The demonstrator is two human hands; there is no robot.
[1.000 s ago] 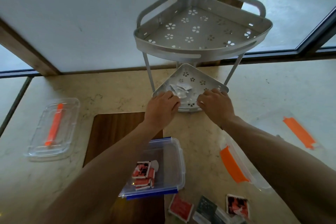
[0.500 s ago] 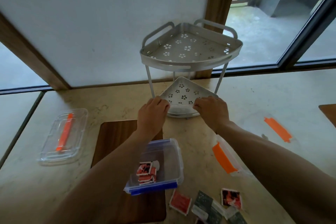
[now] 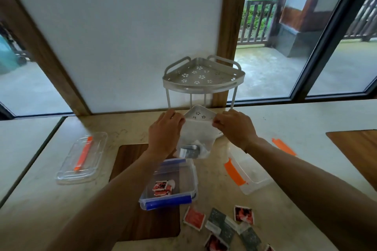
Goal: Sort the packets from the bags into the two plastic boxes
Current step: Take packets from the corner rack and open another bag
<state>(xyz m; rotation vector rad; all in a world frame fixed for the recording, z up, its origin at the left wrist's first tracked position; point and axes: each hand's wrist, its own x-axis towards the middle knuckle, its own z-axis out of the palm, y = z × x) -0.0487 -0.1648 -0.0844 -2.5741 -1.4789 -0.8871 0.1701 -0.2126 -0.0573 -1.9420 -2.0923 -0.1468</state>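
Note:
Both hands hold a clear plastic bag (image 3: pixel 196 134) by its top corners, just in front of the lower shelf of a metal corner rack (image 3: pixel 201 115). My left hand (image 3: pixel 165 130) pinches the left corner, my right hand (image 3: pixel 234 126) the right. Dark and white packets (image 3: pixel 190 151) sit in the bag's bottom. Below hangs the blue-clipped box (image 3: pixel 169 199) holding red packets (image 3: pixel 162 188). The orange-clipped box (image 3: pixel 251 175) stands to its right. Loose red and dark packets (image 3: pixel 222 226) lie on the counter near me.
A clear lid with an orange strip (image 3: pixel 82 158) lies at left. Another orange-striped lid (image 3: pixel 283 146) lies at right. A wooden board (image 3: pixel 142 220) sits under the blue box; a second board (image 3: pixel 357 149) is at far right. Wall and windows stand behind the rack.
My hands have lifted the clear bag of packets out of the rack's lower shelf and toward me. The view has tilted up and back.

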